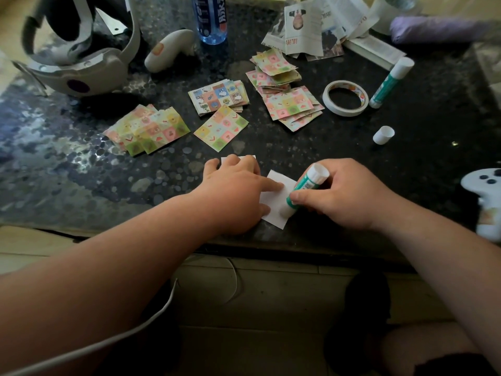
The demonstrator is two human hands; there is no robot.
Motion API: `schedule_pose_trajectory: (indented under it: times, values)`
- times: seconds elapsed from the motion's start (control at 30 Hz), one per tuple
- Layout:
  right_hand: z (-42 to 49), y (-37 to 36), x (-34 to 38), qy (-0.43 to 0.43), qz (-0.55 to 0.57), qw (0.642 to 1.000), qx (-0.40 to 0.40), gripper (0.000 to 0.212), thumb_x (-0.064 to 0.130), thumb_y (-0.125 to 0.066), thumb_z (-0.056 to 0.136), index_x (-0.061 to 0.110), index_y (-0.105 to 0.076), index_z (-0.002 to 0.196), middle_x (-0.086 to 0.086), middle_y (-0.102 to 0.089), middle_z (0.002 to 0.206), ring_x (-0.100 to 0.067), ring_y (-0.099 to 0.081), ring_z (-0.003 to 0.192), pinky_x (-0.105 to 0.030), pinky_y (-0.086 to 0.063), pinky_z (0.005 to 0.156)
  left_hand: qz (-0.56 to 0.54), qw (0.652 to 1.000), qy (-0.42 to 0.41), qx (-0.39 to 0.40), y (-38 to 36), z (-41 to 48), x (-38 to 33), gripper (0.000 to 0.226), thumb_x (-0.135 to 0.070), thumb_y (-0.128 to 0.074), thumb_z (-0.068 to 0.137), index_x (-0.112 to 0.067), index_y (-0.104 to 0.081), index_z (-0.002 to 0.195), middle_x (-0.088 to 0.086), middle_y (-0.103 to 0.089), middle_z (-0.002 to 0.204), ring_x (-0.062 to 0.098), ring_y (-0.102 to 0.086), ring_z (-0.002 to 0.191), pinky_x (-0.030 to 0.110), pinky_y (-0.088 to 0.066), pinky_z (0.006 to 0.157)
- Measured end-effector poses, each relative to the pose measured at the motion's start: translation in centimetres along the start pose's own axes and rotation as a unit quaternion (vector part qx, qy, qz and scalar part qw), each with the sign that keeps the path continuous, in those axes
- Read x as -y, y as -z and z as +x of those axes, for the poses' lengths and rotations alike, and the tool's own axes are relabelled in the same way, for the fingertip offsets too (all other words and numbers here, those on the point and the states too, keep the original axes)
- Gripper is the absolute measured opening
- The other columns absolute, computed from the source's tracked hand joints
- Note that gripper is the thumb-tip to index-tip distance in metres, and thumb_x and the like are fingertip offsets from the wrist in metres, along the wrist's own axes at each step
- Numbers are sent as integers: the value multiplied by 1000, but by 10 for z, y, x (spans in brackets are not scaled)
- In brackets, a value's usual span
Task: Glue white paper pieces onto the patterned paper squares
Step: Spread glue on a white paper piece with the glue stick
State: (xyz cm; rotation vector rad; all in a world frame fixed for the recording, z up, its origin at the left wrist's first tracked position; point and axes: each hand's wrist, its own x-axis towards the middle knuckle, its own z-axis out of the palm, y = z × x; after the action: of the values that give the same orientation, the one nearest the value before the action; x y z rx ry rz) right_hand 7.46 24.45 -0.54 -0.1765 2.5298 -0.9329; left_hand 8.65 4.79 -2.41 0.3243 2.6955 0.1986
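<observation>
A white paper piece (276, 194) lies near the table's front edge. My left hand (238, 191) presses it down with straight fingers, index fingertip on the sheet. My right hand (344, 196) grips a green-and-white glue stick (306, 185), tilted, its tip touching the paper's lower right part. Another white piece (248, 158) peeks out beyond my left hand. Patterned paper squares sit further back: a fanned pile at left (147, 130), a single square (221, 127), a blue-toned stack (218, 96) and a larger heap (284, 90) at right.
A white cap (383, 134), a second glue stick (390, 82) and a tape roll (345, 97) lie to the right. A headset (78, 66), a white controller (168, 50), a bottle (211, 17) and newspaper scraps (311, 25) line the back. Another controller (485, 199) sits at the right edge.
</observation>
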Motion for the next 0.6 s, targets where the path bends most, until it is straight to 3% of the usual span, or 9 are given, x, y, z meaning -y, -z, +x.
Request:
schedule_pose_trajectory:
  times: [0.13, 0.37, 0.6]
  values:
    - [4, 3, -6, -18, 58, 996, -63, 18, 33, -82, 84, 21, -70, 91, 0, -75, 86, -17, -73, 80, -49, -61, 83, -10, 1000, 2, 0, 0, 0, 1, 48, -51, -53, 99, -64, -36, 142, -10, -37, 137, 22, -27, 138, 54, -13, 120]
    - [-2, -3, -2, 31, 5, 998, 47, 21, 33, -85, 80, 20, -74, 91, 2, -76, 88, -14, -73, 83, -48, -60, 83, -10, 1000, 2, 7, 1, 0, 1, 48, -50, -52, 100, -64, -36, 143, -9, -37, 139, 22, -26, 138, 55, -13, 120]
    - [3, 1, -9, 32, 35, 999, -7, 21, 32, -85, 80, 18, -73, 90, 0, -76, 85, -16, -74, 80, -50, -60, 82, -11, 1000, 2, 6, 1, 0, 1, 49, -50, -52, 100, -63, -35, 143, -9, -36, 139, 22, -25, 138, 54, -12, 121]
